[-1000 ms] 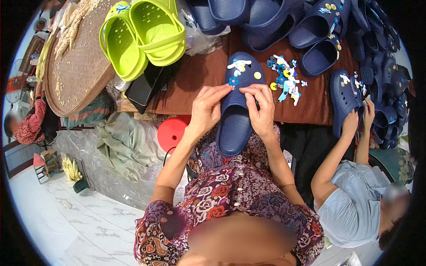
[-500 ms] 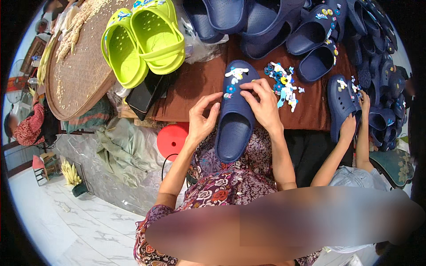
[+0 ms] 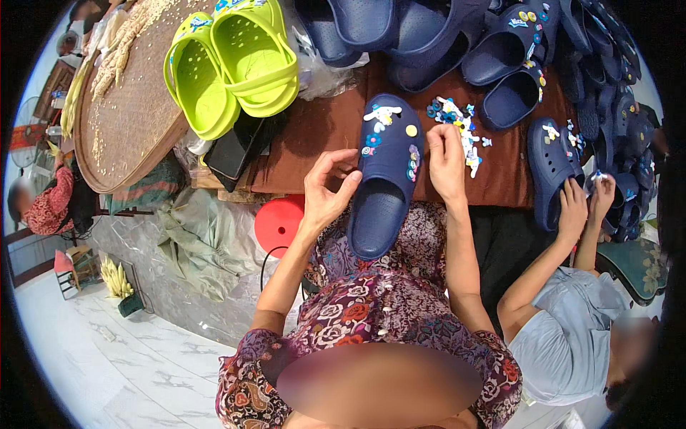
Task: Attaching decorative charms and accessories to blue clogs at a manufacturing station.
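Clog: navy foam clog lies at the centre of the frame, toe up on the brown table, heel hanging toward our lap; small charms already dot its upper.
Left hand: our left hand sits at the clog's left edge, thumb and forefinger pinched close with the other fingers fanned; we cannot tell whether anything is between the tips.
Right hand: our right hand rests against the clog's right rim, fingertips narrowed by the yellow round charm; whether they hold a charm is hidden.
Loose charms: a heap of blue and white charms lies just right of the clog, near the right hand.
Handling: we judge the clog light, soft and springy, not fragile; it bends at the upper, so the firmer side rims are the place to take hold. The charms look tiny and easy to fumble.
Surroundings: lime green clogs lie at upper left beside a woven tray; more navy clogs crowd the top; another person's hands work a clog at the right edge.
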A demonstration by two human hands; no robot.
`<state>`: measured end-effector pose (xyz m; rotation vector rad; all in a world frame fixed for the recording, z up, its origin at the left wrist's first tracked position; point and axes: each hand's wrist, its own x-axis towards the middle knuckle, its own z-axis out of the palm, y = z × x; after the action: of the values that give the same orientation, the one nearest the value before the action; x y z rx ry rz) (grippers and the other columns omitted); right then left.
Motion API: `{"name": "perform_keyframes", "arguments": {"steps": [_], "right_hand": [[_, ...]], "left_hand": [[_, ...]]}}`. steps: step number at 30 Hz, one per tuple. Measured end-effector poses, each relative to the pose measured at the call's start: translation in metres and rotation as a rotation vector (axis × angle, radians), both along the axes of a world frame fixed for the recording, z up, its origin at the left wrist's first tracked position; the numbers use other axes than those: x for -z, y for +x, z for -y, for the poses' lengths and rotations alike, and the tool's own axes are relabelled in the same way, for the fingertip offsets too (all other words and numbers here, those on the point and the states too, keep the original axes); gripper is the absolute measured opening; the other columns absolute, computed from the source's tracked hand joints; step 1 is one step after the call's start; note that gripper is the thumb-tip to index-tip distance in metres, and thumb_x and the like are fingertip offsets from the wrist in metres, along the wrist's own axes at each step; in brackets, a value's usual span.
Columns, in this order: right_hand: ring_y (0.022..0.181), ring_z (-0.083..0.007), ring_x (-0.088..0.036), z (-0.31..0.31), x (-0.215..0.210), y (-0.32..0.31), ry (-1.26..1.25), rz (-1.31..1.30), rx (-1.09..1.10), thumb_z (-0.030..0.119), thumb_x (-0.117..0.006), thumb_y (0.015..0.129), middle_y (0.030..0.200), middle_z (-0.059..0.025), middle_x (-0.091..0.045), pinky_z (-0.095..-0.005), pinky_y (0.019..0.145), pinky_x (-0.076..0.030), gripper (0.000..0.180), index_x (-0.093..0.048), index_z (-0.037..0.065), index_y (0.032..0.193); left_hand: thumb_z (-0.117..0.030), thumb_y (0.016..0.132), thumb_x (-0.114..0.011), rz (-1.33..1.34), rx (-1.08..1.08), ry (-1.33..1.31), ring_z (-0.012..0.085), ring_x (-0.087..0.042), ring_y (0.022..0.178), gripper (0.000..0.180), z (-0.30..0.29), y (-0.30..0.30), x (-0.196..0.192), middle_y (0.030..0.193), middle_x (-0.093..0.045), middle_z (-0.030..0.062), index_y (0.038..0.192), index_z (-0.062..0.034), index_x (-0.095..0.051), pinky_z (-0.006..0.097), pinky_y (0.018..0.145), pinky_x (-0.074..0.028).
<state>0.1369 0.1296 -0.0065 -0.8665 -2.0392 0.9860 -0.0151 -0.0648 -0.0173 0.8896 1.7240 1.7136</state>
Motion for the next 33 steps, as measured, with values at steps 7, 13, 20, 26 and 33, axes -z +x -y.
{"name": "perform_keyframes", "arguments": {"steps": [7, 13, 20, 26, 33], "right_hand": [[0.087, -0.0199, -0.062, 0.008, -0.019, -0.004, -0.207, 0.019, -0.171, 0.011, -0.065, 0.097, 0.097, -0.0099, -0.060, -0.0314, 0.076, -0.050, 0.012, -0.066, 0.000, 0.103], [0.091, -0.0217, -0.065, 0.019, -0.018, -0.004, -0.130, 0.038, -0.193, 0.010, -0.067, 0.095, 0.100, -0.0101, -0.062, -0.0322, 0.080, -0.051, 0.013, -0.069, 0.001, 0.105], [0.092, -0.0237, -0.064, 0.049, -0.026, 0.005, -0.048, 0.012, -0.144, 0.009, -0.070, 0.092, 0.098, -0.0094, -0.063, -0.0338, 0.080, -0.050, 0.010, -0.070, 0.004, 0.100], [0.096, -0.0265, -0.065, 0.052, -0.017, 0.011, -0.010, -0.003, -0.114, 0.008, -0.070, 0.091, 0.101, -0.0102, -0.063, -0.0347, 0.083, -0.051, 0.009, -0.070, 0.004, 0.100], [0.100, -0.0289, -0.064, 0.064, -0.021, 0.020, -0.070, -0.008, -0.086, 0.011, -0.075, 0.088, 0.105, -0.0129, -0.062, -0.0359, 0.087, -0.050, 0.017, -0.069, 0.005, 0.102]], "left_hand": [[-0.006, 0.086, -0.075, 0.075, 0.023, 0.016, 0.0132, -0.063, 0.088, 0.035, 0.004, -0.001, 0.005, 0.106, -0.065, 0.0069, 0.120, -0.0033, -0.069, 0.026, 0.077, -0.052], [-0.009, 0.083, -0.082, -0.196, 0.160, 0.045, 0.0134, -0.061, 0.092, 0.029, 0.003, -0.008, -0.004, 0.118, -0.060, 0.0052, 0.111, -0.0058, -0.077, 0.024, 0.074, -0.051], [-0.004, 0.088, -0.075, 0.160, -0.097, -0.055, 0.0149, -0.066, 0.093, 0.007, -0.003, -0.010, 0.023, 0.093, -0.072, 0.0062, 0.094, -0.0018, -0.078, 0.029, 0.086, -0.050], [-0.007, 0.090, -0.074, -0.192, -0.372, -0.183, 0.0176, -0.067, 0.089, 0.008, 0.006, -0.047, 0.031, 0.093, -0.072, 0.0091, 0.094, -0.0003, -0.076, 0.029, 0.084, -0.051], [-0.004, 0.094, -0.066, -0.701, -0.457, -0.305, 0.0258, -0.068, 0.090, 0.018, 0.036, -0.078, 0.034, 0.104, -0.068, 0.0128, 0.111, -0.0024, -0.073, 0.034, 0.078, -0.053]]}}
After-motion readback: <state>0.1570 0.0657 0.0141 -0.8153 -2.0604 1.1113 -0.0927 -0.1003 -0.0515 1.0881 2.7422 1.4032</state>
